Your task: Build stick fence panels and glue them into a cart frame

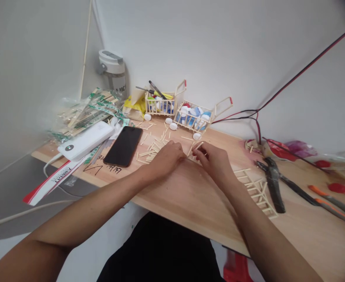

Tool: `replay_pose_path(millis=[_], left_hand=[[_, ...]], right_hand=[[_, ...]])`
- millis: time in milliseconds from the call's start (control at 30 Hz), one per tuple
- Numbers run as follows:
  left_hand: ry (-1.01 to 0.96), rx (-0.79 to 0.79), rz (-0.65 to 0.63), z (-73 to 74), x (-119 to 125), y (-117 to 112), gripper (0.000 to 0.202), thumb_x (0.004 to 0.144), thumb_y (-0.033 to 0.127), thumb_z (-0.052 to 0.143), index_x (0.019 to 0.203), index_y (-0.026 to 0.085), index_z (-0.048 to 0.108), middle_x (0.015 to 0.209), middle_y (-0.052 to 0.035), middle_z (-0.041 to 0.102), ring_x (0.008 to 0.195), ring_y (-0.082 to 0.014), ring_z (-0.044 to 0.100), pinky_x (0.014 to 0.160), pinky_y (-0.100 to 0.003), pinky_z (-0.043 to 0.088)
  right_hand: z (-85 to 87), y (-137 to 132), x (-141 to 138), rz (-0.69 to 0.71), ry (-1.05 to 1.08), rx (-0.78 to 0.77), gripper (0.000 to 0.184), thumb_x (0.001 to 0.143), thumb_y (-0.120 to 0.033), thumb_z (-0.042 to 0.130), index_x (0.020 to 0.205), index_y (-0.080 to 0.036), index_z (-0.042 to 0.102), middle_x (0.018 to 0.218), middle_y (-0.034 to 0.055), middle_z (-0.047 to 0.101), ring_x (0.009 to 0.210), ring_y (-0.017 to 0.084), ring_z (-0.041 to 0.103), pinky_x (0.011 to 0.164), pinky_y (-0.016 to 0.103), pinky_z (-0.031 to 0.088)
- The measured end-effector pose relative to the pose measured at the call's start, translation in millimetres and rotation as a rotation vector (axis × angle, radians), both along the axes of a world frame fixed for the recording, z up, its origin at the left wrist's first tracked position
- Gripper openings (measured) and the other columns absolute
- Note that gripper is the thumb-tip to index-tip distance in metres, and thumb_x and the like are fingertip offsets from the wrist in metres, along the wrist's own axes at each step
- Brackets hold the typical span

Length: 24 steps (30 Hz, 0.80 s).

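While the right hand (212, 156) pinches a stick (200, 145), left grip (170, 156) unclear, a phone (124, 146) lies nearby.

At centre, contact between bare left hand (169, 157) and thin pale wooden stick (190, 150) is too small to confirm. At 4 o'clock, bare right forearm (248, 216) conceals part of pale wooden-stick lattice (261, 191). At 5 o'clock, bottom edge truncates bright red object (236, 269).

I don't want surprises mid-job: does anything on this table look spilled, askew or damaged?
Nothing looks plainly damaged. A red-and-white strip juts past the front edge of the table, so it looks out of place. Short sticks lie loose at mixed angles near the left hand, looking untidy.
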State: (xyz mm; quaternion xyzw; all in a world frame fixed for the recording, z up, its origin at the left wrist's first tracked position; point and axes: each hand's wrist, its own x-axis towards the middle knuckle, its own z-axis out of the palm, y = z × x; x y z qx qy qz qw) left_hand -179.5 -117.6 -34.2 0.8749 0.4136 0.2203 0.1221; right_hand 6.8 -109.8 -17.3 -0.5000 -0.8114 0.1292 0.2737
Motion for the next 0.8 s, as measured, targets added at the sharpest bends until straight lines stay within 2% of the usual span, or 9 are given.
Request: replay_pose_path(millis=[133, 333, 500, 700, 800], left_hand=[[-0.042, 0.024, -0.034, -5.3, -1, 4, 0.028, 0.091, 0.015, 0.046, 0.084, 0.017, 0.073, 0.084, -0.0068, 0.064, 0.083, -0.0178, 0.054, 0.079, -0.033, 0.038], [-0.128, -0.030, -0.082, -8.1, 0, 5, 0.024, 0.090, 0.015, 0.050, 0.091, 0.019, 0.073, 0.088, -0.0046, 0.068, 0.086, -0.0169, 0.058, 0.082, -0.033, 0.039], [-0.132, -0.035, -0.097, -7.0, 2, 4, 0.023, 0.090, 0.015, 0.051, 0.092, 0.019, 0.073, 0.089, -0.0047, 0.069, 0.086, -0.0172, 0.059, 0.082, -0.033, 0.039], [-0.155, -0.042, -0.163, -3.4, 3, 2, 0.024, 0.090, 0.013, 0.050, 0.094, 0.021, 0.072, 0.096, -0.0039, 0.069, 0.090, -0.0165, 0.060, 0.085, -0.033, 0.039], [-0.128, -0.034, -0.123, -2.4, 3, 2, 0.024, 0.091, 0.015, 0.049, 0.090, 0.019, 0.072, 0.092, -0.0050, 0.069, 0.087, -0.0171, 0.059, 0.084, -0.034, 0.040]], right_hand=[[1.0, -2, -1, 0.001, -0.010, -0.003, 0.014, 0.086, -0.021, 0.052, 0.078, -0.018, 0.063, 0.069, 0.0015, 0.066, 0.065, 0.014, 0.061, 0.063, 0.023, 0.040], [-1.3, -5, 8, 0.016, -0.005, -0.016, 0.013, 0.086, -0.025, 0.053, 0.079, -0.019, 0.063, 0.069, 0.0011, 0.066, 0.064, 0.014, 0.061, 0.062, 0.023, 0.041], [-0.3, -8, 14, 0.039, 0.023, -0.039, 0.010, 0.085, -0.025, 0.055, 0.084, -0.020, 0.063, 0.070, -0.0002, 0.067, 0.064, 0.013, 0.062, 0.061, 0.022, 0.042], [4.2, -12, 14, 0.038, -0.012, -0.035, 0.009, 0.084, -0.022, 0.056, 0.081, -0.020, 0.063, 0.070, -0.0001, 0.068, 0.064, 0.013, 0.062, 0.062, 0.022, 0.042], [5.2, -13, 14, 0.029, -0.023, -0.031, 0.010, 0.085, -0.023, 0.054, 0.082, -0.020, 0.064, 0.070, 0.0007, 0.068, 0.064, 0.014, 0.062, 0.062, 0.023, 0.042]])
